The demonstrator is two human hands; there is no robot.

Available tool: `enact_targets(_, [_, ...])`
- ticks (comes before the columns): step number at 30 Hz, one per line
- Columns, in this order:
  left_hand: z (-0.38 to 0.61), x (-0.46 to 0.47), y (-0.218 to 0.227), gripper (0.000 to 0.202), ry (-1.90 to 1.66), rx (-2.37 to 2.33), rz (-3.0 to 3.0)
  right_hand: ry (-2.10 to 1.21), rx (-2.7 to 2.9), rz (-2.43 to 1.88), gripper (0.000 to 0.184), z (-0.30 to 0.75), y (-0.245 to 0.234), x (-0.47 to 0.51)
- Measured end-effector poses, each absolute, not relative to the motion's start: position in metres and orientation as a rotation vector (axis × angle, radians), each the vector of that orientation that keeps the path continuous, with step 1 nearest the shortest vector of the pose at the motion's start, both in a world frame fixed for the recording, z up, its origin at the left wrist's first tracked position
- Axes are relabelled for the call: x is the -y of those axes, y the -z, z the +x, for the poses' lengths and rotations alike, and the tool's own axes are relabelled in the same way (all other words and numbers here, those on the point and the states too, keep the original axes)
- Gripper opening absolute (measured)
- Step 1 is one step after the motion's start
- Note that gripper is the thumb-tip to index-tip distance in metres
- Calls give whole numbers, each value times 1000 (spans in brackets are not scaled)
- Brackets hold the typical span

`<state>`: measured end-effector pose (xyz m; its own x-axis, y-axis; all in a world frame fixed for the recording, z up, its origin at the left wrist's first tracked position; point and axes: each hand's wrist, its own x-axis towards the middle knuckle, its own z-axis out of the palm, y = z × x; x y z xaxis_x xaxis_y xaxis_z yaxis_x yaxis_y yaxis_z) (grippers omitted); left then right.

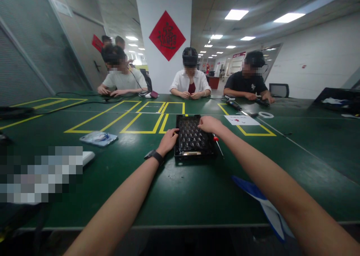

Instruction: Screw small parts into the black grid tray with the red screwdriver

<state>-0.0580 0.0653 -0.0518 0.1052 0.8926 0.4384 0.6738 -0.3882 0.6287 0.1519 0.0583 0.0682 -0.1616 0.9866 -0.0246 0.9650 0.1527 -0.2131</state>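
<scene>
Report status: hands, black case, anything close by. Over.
Left hand at left edge of black case; right hand at its far right area, grip unclear. Case flat on green table. Screwdriver close along its right side.

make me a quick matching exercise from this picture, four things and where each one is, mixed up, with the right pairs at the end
Things
1. left hand
2. right hand
3. red-handled tool
4. red diamond sign

Places
A. on the white pillar
B. at the far right part of the black case
C. at the left edge of the black case
D. just right of the black case, its metal shaft pointing toward the viewer

Pairs: 1-C, 2-B, 3-D, 4-A
</scene>
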Motion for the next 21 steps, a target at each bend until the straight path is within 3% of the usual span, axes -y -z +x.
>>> enact_targets(5, [-57,-61,48,40,-1140,-1549,2098,-303,2083,-2260,26,198,-43,-61])
enact_targets(11, [-55,-61,50,40,-1150,-1517,2099,-374,1964,-2026,36,202,-39,-53])
enact_targets(14, [-50,-58,45,35,-1230,-1530,2111,-482,1885,-1717,43,174,-53,-46])
enact_targets(17, [-46,-43,30,29,-1443,-1538,2180,-917,1607,-1072,44,141,-48,-32])
enact_targets(21, [-40,-12,10,28,-1419,-1262,2232,-1004,1451,-801,43,120,-23,-14])
